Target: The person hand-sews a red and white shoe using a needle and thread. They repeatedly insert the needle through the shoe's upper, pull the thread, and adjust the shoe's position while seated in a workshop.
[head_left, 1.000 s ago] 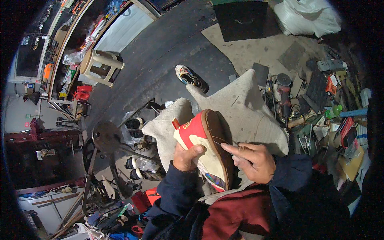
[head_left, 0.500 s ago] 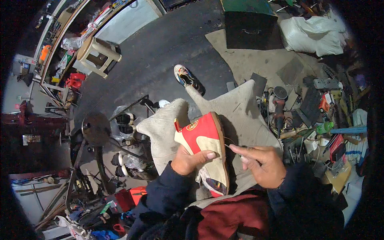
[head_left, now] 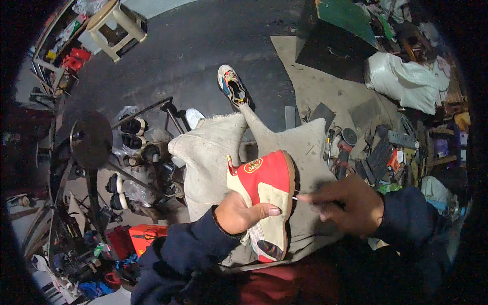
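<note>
A red and cream high-top shoe lies on its side over my lap, its brown sole edge facing right and its toe toward me. My left hand grips the shoe's side, thumb pressed on the cream upper. Beside the sole edge, my right hand has its fingers drawn together, somewhat blurred by motion. A short pale strand, seemingly thread, shows between the sole and those fingertips. Under the shoe, a worn beige cloth covers my legs.
A metal stand is at the left, with several shoes near it. To the right lie an angle grinder and scattered tools. Farther off are a plastic stool, a dark green-topped box and a white sack.
The view has shifted, and the shoe sits slightly lower and farther right in it. My right hand has moved right and is now blurred. My left hand keeps its grip on the shoe.
</note>
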Tool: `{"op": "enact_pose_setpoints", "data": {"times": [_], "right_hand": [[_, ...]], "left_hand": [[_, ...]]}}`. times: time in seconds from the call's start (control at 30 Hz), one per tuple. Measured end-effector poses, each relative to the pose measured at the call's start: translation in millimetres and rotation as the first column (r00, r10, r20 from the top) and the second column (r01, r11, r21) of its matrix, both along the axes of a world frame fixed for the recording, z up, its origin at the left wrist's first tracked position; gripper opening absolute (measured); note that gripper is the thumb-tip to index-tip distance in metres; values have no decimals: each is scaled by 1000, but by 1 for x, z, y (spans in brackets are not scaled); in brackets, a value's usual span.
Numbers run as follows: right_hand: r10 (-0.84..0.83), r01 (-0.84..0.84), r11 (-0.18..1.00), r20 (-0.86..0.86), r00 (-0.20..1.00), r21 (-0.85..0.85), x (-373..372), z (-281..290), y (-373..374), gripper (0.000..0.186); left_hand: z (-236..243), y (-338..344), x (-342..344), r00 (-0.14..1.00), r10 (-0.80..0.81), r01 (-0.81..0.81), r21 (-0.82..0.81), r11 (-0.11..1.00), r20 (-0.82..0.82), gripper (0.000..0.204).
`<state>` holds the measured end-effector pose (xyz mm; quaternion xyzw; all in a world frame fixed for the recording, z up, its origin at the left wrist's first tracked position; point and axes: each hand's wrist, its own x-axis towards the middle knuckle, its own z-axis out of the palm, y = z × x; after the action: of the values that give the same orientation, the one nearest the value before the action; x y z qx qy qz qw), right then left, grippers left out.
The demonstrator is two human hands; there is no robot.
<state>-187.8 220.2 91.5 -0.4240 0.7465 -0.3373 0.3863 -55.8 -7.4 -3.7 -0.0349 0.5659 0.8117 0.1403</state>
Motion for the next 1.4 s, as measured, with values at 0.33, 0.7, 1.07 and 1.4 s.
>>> {"op": "enact_pose_setpoints", "data": {"times": [0.33, 0.7, 1.07, 1.4], "right_hand": [[-172, 161, 977, 71, 983, 143, -1, 4, -41, 8], [57, -3, 964, -195, 979, 267, 10, 21, -36, 10], [-400, 312, 893, 254, 880, 325, 9, -3, -59, 13], [-445, 408, 896, 348, 826, 176, 19, -14, -36, 14]], "left_hand": [[-12, -11, -7, 988, -7, -1, -54, 999, -153, 61], [-17, 1, 4, 974, 16, -39, -98, 994, -227, 44], [-24, -2, -1, 999, 44, -46, -172, 984, -17, 47], [-9, 1, -8, 964, 86, -143, -215, 966, -253, 44]]}}
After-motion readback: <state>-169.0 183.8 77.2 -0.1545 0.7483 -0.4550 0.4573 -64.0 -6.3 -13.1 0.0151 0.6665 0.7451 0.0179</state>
